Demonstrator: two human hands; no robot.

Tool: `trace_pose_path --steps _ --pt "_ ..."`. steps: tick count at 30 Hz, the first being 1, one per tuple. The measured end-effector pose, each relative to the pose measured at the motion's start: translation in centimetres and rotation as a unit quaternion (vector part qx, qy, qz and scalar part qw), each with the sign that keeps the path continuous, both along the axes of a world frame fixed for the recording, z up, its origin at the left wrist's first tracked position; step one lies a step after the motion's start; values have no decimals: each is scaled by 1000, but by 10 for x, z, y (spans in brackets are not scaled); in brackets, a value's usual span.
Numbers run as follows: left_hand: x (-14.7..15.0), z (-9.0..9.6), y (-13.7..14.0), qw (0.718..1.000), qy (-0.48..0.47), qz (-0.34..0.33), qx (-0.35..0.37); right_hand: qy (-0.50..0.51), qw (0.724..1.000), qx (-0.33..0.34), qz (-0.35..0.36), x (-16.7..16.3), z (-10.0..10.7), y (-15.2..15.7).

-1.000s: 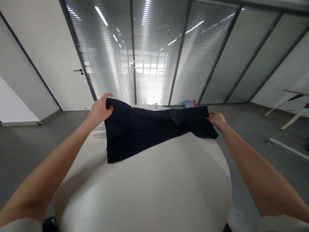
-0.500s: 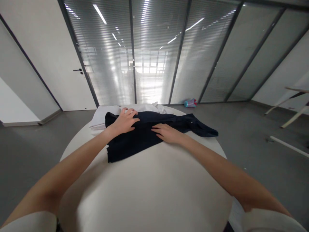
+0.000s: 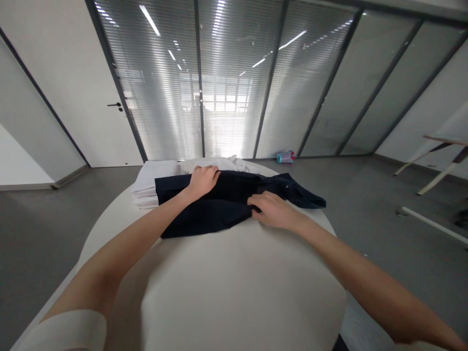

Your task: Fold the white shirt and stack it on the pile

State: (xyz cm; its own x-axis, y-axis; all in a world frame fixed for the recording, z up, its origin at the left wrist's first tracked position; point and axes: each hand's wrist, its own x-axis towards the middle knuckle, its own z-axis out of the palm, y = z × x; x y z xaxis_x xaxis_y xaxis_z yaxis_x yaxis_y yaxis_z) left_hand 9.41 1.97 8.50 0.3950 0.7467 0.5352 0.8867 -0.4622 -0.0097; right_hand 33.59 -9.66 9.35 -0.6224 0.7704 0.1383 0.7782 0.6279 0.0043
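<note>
Both hands have shifted since the previous frame: the left hand (image 3: 203,179) has moved toward the far edge of the dark garment (image 3: 219,204), and the right hand (image 3: 272,210) has curled its fingers. Left grip is clenched on the garment's far fold. Right grip pinches the near edge. Garment lies flat near the far edge of the round white worktop (image 3: 234,282), touching the white cloth stack (image 3: 149,187) at far left. No legible writing or labels are visible.
</note>
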Motion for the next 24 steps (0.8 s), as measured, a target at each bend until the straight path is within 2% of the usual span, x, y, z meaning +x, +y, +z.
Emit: trace_pose_path --steps 2,4,5,6,7,10,12,15,18,21,24 --pt "1 10 1 998 -47 27 -19 -28 989 -145 3 10 11 -25" --pt "3 20 3 994 -98 30 -35 -39 955 -295 3 18 17 -38" --pt "4 24 5 991 -123 22 -43 -30 940 -339 1 20 18 -38" --pt "6 28 6 988 -146 13 -49 -16 937 -349 -1 21 18 -34" --pt "8 32 8 985 -165 6 -54 -1 947 -322 -5 21 16 -26" --pt "14 39 11 979 -193 6 -60 2 992 -124 -24 14 3 9" --pt "17 42 11 980 -190 14 -55 -35 998 -35 -38 6 -9 34" --pt "16 45 12 982 -179 28 -46 -106 994 -14 -32 -5 -23 60" --pt "10 47 16 982 -180 38 -41 -138 990 -4 -16 -8 -25 67" --pt "0 46 24 980 -190 37 -49 -106 993 19 -38 -1 -10 60" --pt "-8 45 33 977 -205 18 -61 26 992 64 -109 16 24 53"
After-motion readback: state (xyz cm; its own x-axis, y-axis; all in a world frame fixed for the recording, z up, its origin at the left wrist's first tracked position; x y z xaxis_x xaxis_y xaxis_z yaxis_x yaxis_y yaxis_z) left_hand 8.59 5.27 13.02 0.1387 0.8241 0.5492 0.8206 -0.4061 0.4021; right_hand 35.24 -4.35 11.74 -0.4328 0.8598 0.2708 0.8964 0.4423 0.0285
